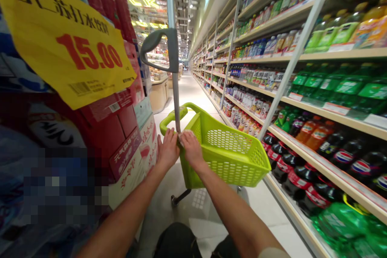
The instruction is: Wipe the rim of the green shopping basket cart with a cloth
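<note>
Lime-green perforated plastic trolley basket (229, 153) on aisle floor (187, 88), centre frame, long axis running away from viewer. Grey metal pull-handle pole (175, 92) rises from its near rim, betw. left hand (167, 151) & right hand (191, 150), both on that rim, equally near. Fingers together, curled over rim; tips hidden, so clamped or resting: can't tell. Drinks shelves (305, 102) to right, yellow price sign (69, 44) & red cartons (121, 129) to left. Wheels mostly hidden.

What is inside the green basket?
The green basket shows only bare perforated inner walls, no goods. Its bottom is hidden behind the near wall, left hand and right hand.
</note>
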{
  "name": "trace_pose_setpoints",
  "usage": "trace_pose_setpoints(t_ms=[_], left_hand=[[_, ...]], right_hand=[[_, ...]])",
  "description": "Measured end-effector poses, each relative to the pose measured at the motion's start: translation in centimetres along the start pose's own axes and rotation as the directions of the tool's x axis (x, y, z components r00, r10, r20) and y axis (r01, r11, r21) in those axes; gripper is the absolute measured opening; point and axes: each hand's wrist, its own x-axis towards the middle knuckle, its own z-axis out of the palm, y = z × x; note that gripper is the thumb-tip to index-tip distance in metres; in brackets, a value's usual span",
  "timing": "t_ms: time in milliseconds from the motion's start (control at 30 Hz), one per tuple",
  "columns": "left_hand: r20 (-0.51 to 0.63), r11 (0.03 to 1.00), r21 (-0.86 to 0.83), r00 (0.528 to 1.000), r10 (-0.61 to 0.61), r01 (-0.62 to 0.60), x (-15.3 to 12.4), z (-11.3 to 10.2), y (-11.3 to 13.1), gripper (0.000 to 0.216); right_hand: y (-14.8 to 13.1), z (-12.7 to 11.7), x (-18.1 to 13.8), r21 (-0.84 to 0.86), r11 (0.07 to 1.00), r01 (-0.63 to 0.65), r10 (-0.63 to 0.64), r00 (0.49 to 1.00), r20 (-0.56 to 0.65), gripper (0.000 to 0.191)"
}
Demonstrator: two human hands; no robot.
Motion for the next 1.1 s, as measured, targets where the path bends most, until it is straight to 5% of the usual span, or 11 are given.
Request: trace_pose_setpoints(t_ms=[133,233,533,667,833,900,1033,1100], left_hand=[[-0.015,0.995,0.016,0.995,0.102,-0.102,-0.2,0.2,1.0,0.049],[0.036,0.984,0.01,0.983,0.177,-0.178,-0.7,1.1,2.2,0.053],[0.184,0.971,0.03,0.957,0.226,-0.236,-1.3,2.8,6.4,0.062],[0.163,0.974,0.015,0.962,0.221,-0.226,-1.4,2.9,6.5,0.061],[0.134,0.975,-0.023,0.966,0.221,-0.22,-1.5,3.5,7.0,0.06],[0.121,0.976,-0.025,0.968,0.219,-0.218,-1.6,3.6,7.4,0.06],[0.112,0.972,-0.019,0.966,0.235,-0.234,-1.9,3.5,7.9,0.06],[0.104,0.971,-0.018,0.965,0.239,-0.238,-2.0,3.4,8.0,0.06]], right_hand=[[5.8,-2.7,-6.5,-0.034,0.999,-0.016,0.015,0.999,-0.029,0.042],[9.3,-5.3,-10.7,-0.09,0.984,-0.151,0.144,0.986,-0.087,0.049],[4.9,-2.2,-7.6,-0.175,0.977,-0.125,0.138,0.988,0.063,0.036],[10.2,-6.7,-12.7,-0.225,0.97,-0.098,0.118,0.99,0.078,0.036],[16.8,-12.9,-18.5,-0.295,0.906,-0.305,0.266,0.95,-0.164,0.048],[16.3,-12.0,-17.6,-0.275,0.9,-0.337,0.292,0.937,-0.191,0.05],[13.8,-8.3,-13.8,-0.239,0.955,-0.175,0.177,0.984,-0.017,0.048],[14.6,-8.8,-14.0,-0.256,0.957,-0.138,0.15,0.988,0.028,0.047]])
